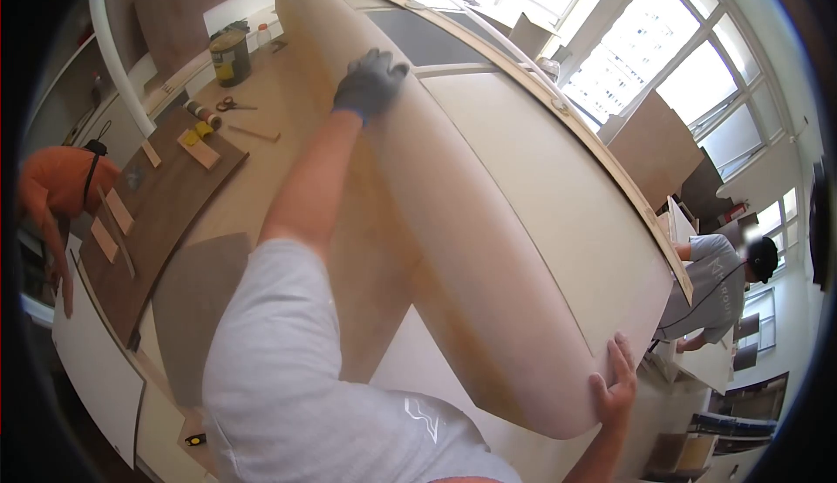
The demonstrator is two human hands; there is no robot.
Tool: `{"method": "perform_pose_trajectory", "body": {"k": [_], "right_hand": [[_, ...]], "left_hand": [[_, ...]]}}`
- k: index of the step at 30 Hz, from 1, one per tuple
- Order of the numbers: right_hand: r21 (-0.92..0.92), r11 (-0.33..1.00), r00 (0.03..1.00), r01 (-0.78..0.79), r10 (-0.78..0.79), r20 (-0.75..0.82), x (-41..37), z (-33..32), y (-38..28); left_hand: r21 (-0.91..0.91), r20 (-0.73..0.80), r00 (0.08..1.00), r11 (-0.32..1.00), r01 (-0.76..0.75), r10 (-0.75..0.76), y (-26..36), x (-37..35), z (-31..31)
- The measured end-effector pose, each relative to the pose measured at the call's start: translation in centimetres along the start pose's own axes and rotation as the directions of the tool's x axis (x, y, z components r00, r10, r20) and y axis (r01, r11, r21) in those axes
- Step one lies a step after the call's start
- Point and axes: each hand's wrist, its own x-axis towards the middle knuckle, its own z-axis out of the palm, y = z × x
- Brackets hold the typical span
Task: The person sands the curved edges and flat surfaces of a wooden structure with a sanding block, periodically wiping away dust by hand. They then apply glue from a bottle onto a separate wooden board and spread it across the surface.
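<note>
A large curved beige panel (523,221) runs from the upper left to the lower right, with a thin wooden strip along its far edge. My left hand (370,82), in a dark grey glove, grips the panel's upper end with the arm stretched out. At the lower end my bare right hand (615,387) clasps the rounded edge, fingers spread along it. My grey sleeve (279,370) fills the lower left.
A dark wood board (157,213) with small wooden blocks lies on the workbench at left, near a paint can (230,56), scissors (234,104) and a tape roll (205,115). A person in orange (61,187) bends at far left. Another in a grey shirt (711,287) works at right, below the windows.
</note>
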Motion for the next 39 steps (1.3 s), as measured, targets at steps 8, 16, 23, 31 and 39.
{"method": "perform_pose_trajectory", "body": {"k": [8, 16, 23, 31, 39], "right_hand": [[-0.017, 1.0, 1.0, -0.005, 0.005, 0.002, 0.3, 0.1, -0.5], [-0.026, 1.0, 1.0, -0.016, 0.016, -0.027, 0.1, 0.3, 0.4], [-0.015, 1.0, 1.0, -0.023, 0.023, -0.014, 0.2, 0.0, 0.1], [-0.011, 0.998, 0.998, -0.063, 0.063, -0.014, 0.4, 0.2, -0.3], [-0.002, 0.999, 0.999, -0.044, 0.044, -0.023, 0.3, 0.2, -0.1]], "left_hand": [[0.012, -0.024, 0.999, 1.0, -0.027, 0.028, -1.9, 1.5, 0.6], [0.019, -0.167, 0.941, 0.956, -0.294, 0.293, 1.2, -6.0, 1.5], [0.216, 0.269, 0.947, 0.948, -0.235, 0.173, -1.6, 3.0, -0.7], [0.042, -0.088, 0.786, 0.791, -0.61, 0.611, -0.9, -0.9, -1.4], [-0.073, 0.145, 0.788, 0.801, -0.594, 0.598, -1.8, -0.7, -2.6]]}}
